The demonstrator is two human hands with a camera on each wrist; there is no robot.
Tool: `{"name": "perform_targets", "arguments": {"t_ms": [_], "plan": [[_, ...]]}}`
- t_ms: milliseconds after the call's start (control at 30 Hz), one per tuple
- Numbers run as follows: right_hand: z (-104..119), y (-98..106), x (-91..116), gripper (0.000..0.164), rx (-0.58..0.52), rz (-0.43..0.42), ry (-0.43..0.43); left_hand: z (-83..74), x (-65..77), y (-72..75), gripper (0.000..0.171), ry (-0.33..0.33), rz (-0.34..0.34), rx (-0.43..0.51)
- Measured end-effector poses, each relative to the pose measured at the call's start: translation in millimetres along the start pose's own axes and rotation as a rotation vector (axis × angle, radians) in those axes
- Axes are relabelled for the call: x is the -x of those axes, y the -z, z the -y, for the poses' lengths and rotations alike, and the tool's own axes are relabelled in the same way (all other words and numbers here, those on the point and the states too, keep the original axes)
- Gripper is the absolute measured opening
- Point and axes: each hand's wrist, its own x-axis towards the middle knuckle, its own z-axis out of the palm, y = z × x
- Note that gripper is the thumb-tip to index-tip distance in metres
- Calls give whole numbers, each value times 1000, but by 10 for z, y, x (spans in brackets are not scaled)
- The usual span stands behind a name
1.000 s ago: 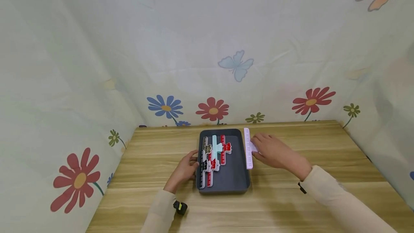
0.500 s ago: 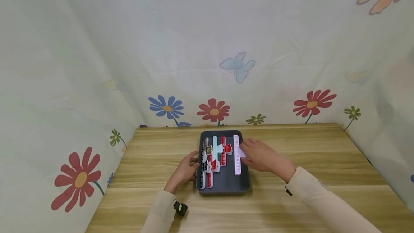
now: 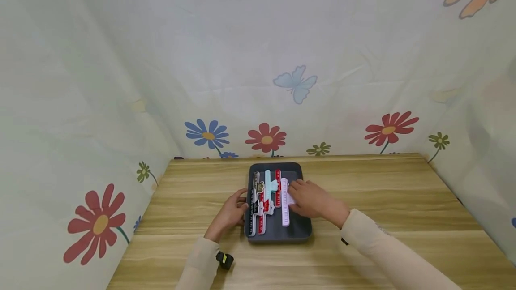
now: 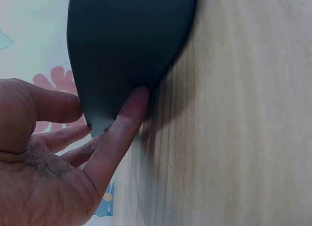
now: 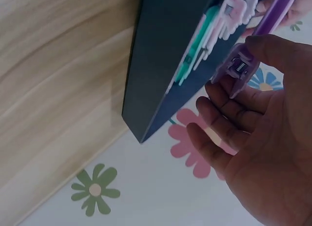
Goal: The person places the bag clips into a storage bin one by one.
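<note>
A lilac ruler-edged clip (image 3: 285,202) is pinched by my right hand (image 3: 309,197) over the right half of a dark grey tray (image 3: 298,234). The right wrist view shows the thumb and index finger at the clip's sprung handle (image 5: 239,66), the other fingers loosely bent. My left hand (image 3: 231,209) rests against the tray's left side. Its fairly straight fingers touch the outer wall (image 4: 122,45) in the left wrist view. Inside the tray lie several long clips: a black one (image 3: 252,218), a light blue one (image 3: 268,182) and a red one (image 3: 278,198).
The tray stands on a wood-grain table (image 3: 383,191). Behind and beside it hangs a pale curtain (image 3: 242,57) printed with flowers and butterflies. More red and dark clips overlap along the tray's left side.
My right hand has carried the lilac clip leftward, from beside the tray's right edge to over its inside, close to the red clip. The left hand has stayed in place.
</note>
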Motion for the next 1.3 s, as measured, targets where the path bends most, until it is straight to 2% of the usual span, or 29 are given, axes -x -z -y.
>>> {"name": "perform_targets", "arguments": {"t_ms": [267,600,1100,1300], "plan": [[84,-92,-93,57,18,90,-26,-14,8,9,55,0,-1,-2],[174,-167,-158,58,36,124,-21,-13,14,10,55,-9,0,-4],[231,-244,-190,62,36,100,-19,1,-3,5,55,-8,13,-15],[248,-196,-139,61,16,84,-33,17,-2,7,54,2,7,-21]]}}
